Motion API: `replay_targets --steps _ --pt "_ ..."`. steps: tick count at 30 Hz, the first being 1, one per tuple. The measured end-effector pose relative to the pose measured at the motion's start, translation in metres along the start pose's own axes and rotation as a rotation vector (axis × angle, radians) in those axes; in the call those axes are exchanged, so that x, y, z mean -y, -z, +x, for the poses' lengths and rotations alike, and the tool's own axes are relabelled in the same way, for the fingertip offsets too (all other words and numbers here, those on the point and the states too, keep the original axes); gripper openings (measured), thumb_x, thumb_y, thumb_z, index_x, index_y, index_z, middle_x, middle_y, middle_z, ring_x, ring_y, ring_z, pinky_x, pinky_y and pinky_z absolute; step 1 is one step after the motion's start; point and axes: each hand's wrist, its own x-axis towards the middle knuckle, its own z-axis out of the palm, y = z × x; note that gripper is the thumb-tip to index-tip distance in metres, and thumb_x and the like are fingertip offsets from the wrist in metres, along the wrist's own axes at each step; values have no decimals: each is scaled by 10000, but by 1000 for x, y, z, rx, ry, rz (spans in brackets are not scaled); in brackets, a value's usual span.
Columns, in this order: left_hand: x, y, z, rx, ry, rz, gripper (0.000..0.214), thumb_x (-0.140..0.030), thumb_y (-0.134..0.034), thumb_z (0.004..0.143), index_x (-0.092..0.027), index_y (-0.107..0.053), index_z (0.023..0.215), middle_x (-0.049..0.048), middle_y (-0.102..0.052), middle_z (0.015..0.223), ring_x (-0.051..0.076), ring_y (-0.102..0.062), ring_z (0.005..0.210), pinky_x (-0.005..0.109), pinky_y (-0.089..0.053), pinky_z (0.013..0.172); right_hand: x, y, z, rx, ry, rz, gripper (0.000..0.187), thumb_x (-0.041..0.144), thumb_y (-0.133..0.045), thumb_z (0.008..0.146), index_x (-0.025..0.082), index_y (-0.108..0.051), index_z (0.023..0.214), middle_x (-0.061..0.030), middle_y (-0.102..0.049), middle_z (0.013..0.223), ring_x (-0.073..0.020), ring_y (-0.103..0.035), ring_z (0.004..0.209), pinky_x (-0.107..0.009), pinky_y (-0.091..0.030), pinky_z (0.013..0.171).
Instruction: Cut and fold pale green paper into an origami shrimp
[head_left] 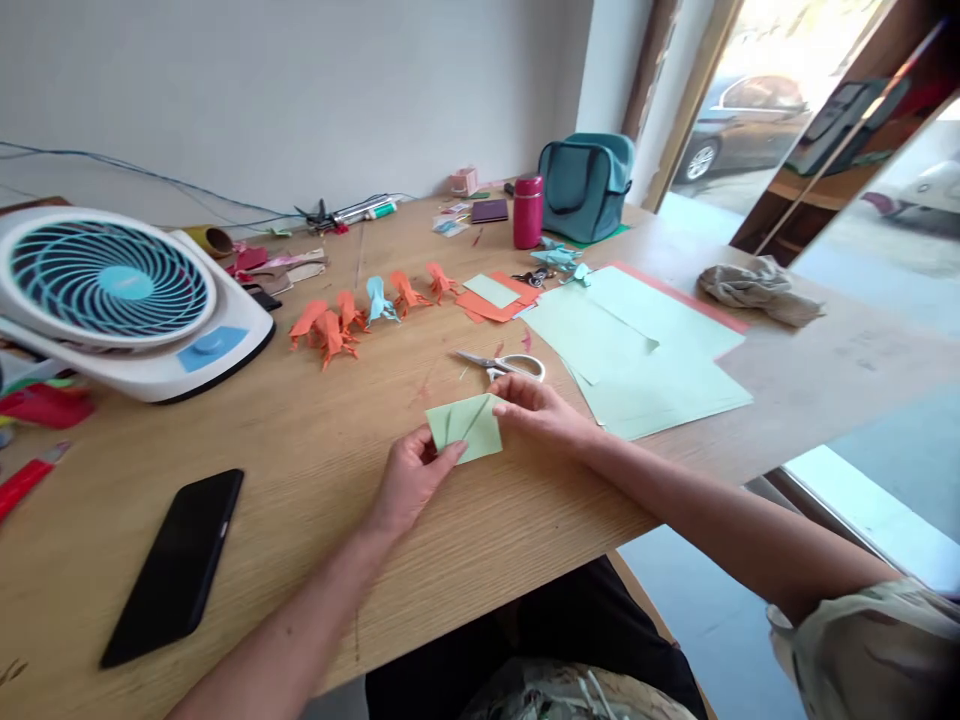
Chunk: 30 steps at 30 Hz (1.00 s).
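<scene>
A small light green paper square [465,426] with fold creases lies at the middle of the wooden table [315,500]. My left hand [411,480] pinches its near left edge, fingers closed on the paper. My right hand [536,408] presses down on its far right corner with bent fingers. Just beyond the paper lie white-handled scissors [504,364]. A row of folded orange and blue paper figures [367,308] stands further back.
Large light green sheets [645,350] and orange paper [495,300] lie to the right. A white and blue fan [120,295] stands at left, a black phone [176,565] near the front edge. A red bottle [528,212], teal bag [586,186] and crumpled cloth [757,288] sit behind.
</scene>
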Motion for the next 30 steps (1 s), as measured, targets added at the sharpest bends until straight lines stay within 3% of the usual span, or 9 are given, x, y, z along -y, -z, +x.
replay_targets --steps 4,8,12,21,30 --pt "-1 0 0 -66 42 -90 358 -400 -821 721 -163 -735 974 32 -746 857 146 -634 738 210 -457 611 -1 -4 -2 148 -32 -72 458 637 -668 797 192 -571 844 3 -560 768 -132 -517 699 -265 -420 636" --pt "0 -3 -2 -21 29 -98 358 -389 -825 733 -163 -739 998 59 -764 956 202 -682 917 268 -519 802 -8 -7 -3 169 -42 -224 482 601 -705 785 173 -527 650 52 -392 612 -89 -324 582 -251 -265 520" --pt "3 -4 -4 16 28 -97 385 -365 -841 718 -169 -735 1032 65 -768 1004 221 -696 946 329 -525 915 -12 -8 -3 174 -31 -270 505 633 -669 800 163 -554 653 44 -398 621 -91 -317 593 -258 -265 530" --pt "-10 -8 -7 84 61 -95 415 -377 -844 685 -162 -752 1028 82 -772 981 258 -712 935 367 -552 905 -4 -9 -4 201 1 -242 502 651 -604 850 156 -614 767 17 -482 695 -110 -382 636 -262 -333 575" --pt "-10 -10 -8 154 49 -46 302 -304 -799 701 -163 -754 964 72 -768 929 222 -694 843 335 -554 822 -9 -9 -5 174 -18 -148 464 591 -625 859 181 -501 680 37 -393 669 -107 -342 634 -265 -290 571"
